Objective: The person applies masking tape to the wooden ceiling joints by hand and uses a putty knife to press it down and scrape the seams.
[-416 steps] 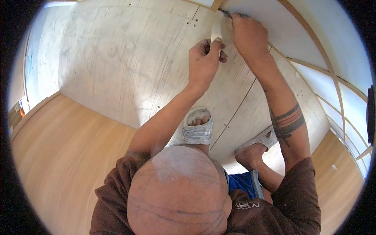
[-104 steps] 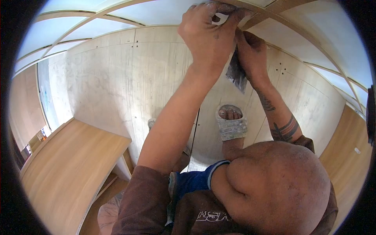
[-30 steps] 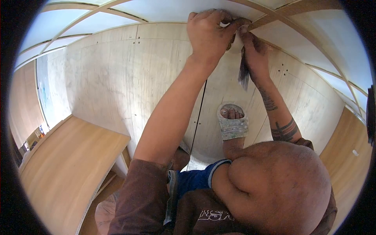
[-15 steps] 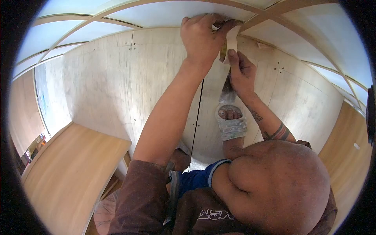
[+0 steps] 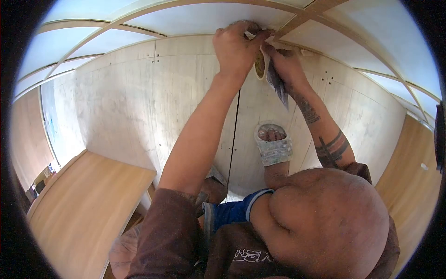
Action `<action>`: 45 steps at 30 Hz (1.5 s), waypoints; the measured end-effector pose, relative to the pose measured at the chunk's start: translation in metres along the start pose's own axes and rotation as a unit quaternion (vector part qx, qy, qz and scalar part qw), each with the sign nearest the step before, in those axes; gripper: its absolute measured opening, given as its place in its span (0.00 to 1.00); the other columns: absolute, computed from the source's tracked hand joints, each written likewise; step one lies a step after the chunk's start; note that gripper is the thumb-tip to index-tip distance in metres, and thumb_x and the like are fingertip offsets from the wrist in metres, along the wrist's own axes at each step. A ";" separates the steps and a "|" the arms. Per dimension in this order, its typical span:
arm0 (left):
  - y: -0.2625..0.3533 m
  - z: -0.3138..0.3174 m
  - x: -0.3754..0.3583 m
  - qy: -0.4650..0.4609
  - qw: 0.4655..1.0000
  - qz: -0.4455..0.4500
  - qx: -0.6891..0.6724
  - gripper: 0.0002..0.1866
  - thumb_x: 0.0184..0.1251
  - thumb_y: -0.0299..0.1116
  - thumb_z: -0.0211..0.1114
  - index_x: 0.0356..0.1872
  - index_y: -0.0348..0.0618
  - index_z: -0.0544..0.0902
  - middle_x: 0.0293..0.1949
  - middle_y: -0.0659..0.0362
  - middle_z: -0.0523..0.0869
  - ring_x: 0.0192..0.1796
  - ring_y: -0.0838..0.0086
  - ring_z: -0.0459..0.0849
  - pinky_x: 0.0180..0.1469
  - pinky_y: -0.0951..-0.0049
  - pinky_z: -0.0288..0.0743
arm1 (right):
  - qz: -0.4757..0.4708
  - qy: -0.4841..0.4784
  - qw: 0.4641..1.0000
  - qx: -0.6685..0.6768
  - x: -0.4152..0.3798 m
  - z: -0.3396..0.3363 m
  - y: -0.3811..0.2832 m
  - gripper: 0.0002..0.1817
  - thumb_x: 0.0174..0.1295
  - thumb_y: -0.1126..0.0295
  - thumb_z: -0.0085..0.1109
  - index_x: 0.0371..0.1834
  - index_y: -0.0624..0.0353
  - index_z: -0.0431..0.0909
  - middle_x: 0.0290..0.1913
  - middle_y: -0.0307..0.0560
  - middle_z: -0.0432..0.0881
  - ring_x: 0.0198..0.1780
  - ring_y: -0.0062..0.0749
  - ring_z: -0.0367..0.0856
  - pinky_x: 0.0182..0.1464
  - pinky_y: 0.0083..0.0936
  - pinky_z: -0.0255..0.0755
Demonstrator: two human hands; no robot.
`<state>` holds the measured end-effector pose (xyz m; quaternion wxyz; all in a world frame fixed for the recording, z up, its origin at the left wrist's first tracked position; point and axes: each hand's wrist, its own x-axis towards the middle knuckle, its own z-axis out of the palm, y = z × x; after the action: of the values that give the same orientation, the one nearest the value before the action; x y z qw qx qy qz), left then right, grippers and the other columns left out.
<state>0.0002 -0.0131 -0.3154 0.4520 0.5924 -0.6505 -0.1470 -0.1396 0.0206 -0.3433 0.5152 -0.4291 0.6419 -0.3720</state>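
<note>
My left hand (image 5: 238,49) is closed, with a roll of tape (image 5: 265,69) hanging at its fingers. Its fingertips meet those of my right hand (image 5: 289,67) beside the wooden frame strip (image 5: 284,30) of the white panels. The right hand is closed around a putty knife, its grey blade (image 5: 278,88) pointing down and back toward me. Fingers hide the knife's handle and the upper part of the roll. Whether the end of the tape touches the frame is hard to make out.
Under me is a pale wooden board floor (image 5: 195,88) with a dark seam (image 5: 235,118). My sandalled foot (image 5: 274,144) rests on it. A wooden panel box (image 5: 93,186) stands at left, and white panels (image 5: 209,18) in wooden frames rise ahead.
My right hand has moved up to meet the left hand's fingertips, and the knife has turned with it. The tape strip between the hands is no longer visible.
</note>
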 end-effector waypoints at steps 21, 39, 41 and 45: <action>0.009 -0.017 -0.016 -0.072 0.979 -0.175 -0.069 0.24 0.46 0.47 0.88 0.32 0.36 0.92 0.28 0.51 0.92 0.27 0.66 0.89 0.36 0.69 0.82 | 0.131 -0.043 0.990 -0.019 -0.043 -0.010 -0.006 0.26 0.73 0.50 0.63 0.34 0.68 0.85 0.25 0.47 0.84 0.28 0.30 0.76 0.37 0.35 0.71; 0.002 0.005 -0.006 0.003 0.994 -0.099 -0.053 0.15 0.51 0.39 0.84 0.28 0.37 0.92 0.26 0.50 0.91 0.26 0.60 0.90 0.35 0.66 0.83 | 0.044 -0.008 0.999 0.001 -0.004 -0.004 -0.001 0.29 0.72 0.46 0.62 0.45 0.69 0.87 0.34 0.51 0.89 0.31 0.31 0.83 0.39 0.32 0.76; 0.002 0.006 -0.006 0.007 0.994 -0.095 -0.056 0.15 0.51 0.40 0.84 0.29 0.37 0.92 0.26 0.50 0.91 0.27 0.60 0.90 0.35 0.66 0.83 | 0.075 -0.022 0.997 0.007 -0.004 -0.006 -0.003 0.29 0.72 0.46 0.62 0.45 0.69 0.87 0.34 0.50 0.88 0.31 0.29 0.82 0.38 0.31 0.75; 0.000 0.006 -0.005 0.002 0.996 -0.076 -0.040 0.20 0.51 0.47 0.86 0.29 0.40 0.92 0.27 0.53 0.92 0.28 0.63 0.92 0.36 0.65 0.85 | 0.121 -0.049 0.991 -0.008 -0.003 -0.012 -0.011 0.27 0.72 0.51 0.64 0.51 0.71 0.85 0.43 0.49 0.88 0.39 0.27 0.82 0.45 0.28 0.74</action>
<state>-0.0049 -0.0110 -0.3211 0.4645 0.6215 -0.5964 -0.2054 -0.1488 0.0203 -0.3293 0.5841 -0.3704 0.6656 -0.2804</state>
